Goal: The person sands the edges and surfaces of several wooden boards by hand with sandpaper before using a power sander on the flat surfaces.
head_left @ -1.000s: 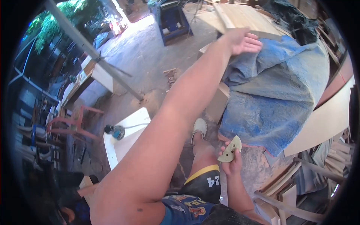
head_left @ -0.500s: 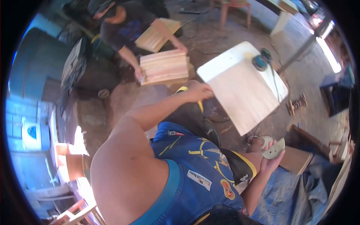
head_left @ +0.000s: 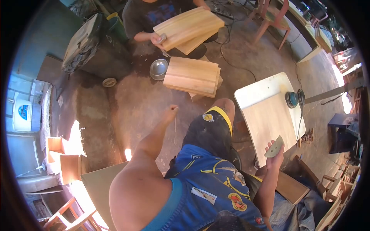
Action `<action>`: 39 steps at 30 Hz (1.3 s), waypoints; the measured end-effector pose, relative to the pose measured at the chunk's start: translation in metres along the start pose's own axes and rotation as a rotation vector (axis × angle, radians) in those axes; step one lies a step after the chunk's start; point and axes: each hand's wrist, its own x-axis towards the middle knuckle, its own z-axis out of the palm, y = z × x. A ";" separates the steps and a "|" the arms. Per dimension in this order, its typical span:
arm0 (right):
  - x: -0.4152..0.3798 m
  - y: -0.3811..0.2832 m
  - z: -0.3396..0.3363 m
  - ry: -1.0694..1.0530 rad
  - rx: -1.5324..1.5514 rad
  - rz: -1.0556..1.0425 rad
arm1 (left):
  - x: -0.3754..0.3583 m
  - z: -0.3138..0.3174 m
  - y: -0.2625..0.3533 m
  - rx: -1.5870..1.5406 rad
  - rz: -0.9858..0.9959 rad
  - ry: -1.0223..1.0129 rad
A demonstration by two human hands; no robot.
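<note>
My left hand [head_left: 171, 112] is over the floor left of my knee, its fingers curled closed; a thin pale strand shows below it, but what it holds is unclear. In my right hand [head_left: 274, 157] is a folded green sanding disc [head_left: 274, 147] with small holes, at the near corner of a large wooden panel [head_left: 268, 115]. That panel lies on a white board [head_left: 246, 94]. A teal electric sander [head_left: 291, 99] rests at their right side, its cord running down over the panel.
Across from me a co-worker [head_left: 144, 17] holds a small block against a slatted board [head_left: 189, 26]. More boards [head_left: 192, 75] are stacked beside a metal bowl [head_left: 158, 69]. A red chair [head_left: 273, 21] stands at the back; wood pieces [head_left: 289, 186] and blue cloth lie lower right.
My left hand has moved left, away from the panel's edge. My right hand still holds the disc. The co-worker's hands are now on the farther board, and the view has shifted.
</note>
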 end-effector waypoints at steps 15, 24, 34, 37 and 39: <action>0.004 0.032 0.013 0.050 -0.086 0.103 | 0.077 0.055 0.165 -0.631 -0.003 -0.127; 0.054 0.025 0.067 -0.043 -0.280 0.064 | 0.197 0.048 0.215 -1.046 -0.169 0.181; 0.123 0.043 0.064 -0.162 -0.950 -0.381 | 0.274 0.037 0.200 -1.081 -0.283 0.259; 0.166 0.023 0.109 -0.211 -0.979 -0.621 | 0.256 0.022 0.193 -1.225 -0.173 0.224; 0.210 0.005 0.141 -0.207 -1.150 -0.781 | 0.266 0.031 0.188 -1.285 -0.192 0.238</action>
